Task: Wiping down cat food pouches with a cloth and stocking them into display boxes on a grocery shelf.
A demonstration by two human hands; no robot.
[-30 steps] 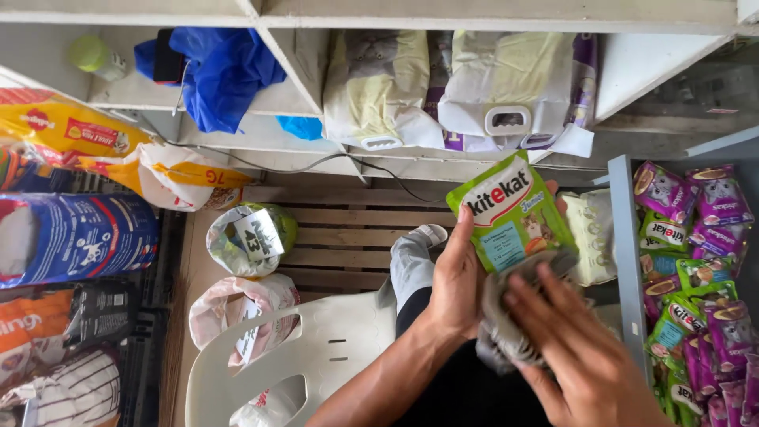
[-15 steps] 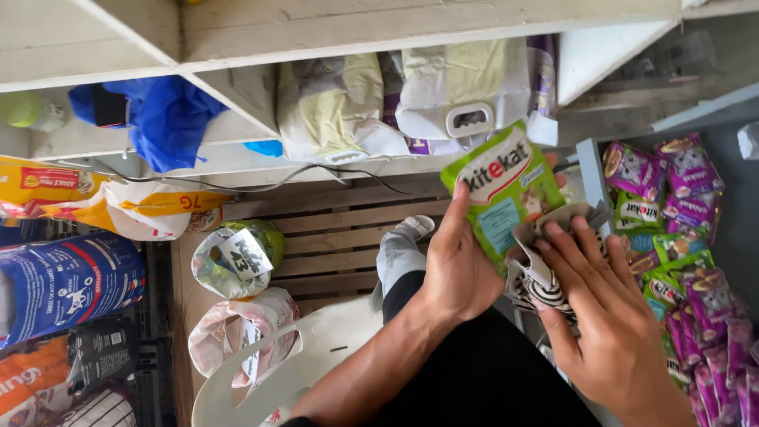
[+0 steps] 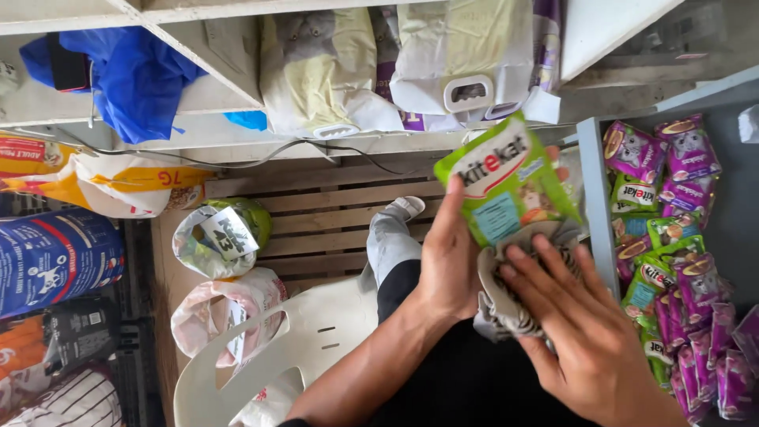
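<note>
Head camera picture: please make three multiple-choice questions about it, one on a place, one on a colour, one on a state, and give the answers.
1. Where is the blue cloth?
A. on the white chair
B. in a shelf compartment
C. in the right hand

2. What colour is the pouch in the left hand?
A. green
B. orange
C. black

3. How is the right hand?
A. hanging free
B. pressed on a striped cloth
C. gripping a blue sack

Answers: 1 B, it lies bunched in the upper left compartment. 2 A, its front is bright green. 3 B, the fingers lie spread on the cloth below the pouch.
</note>
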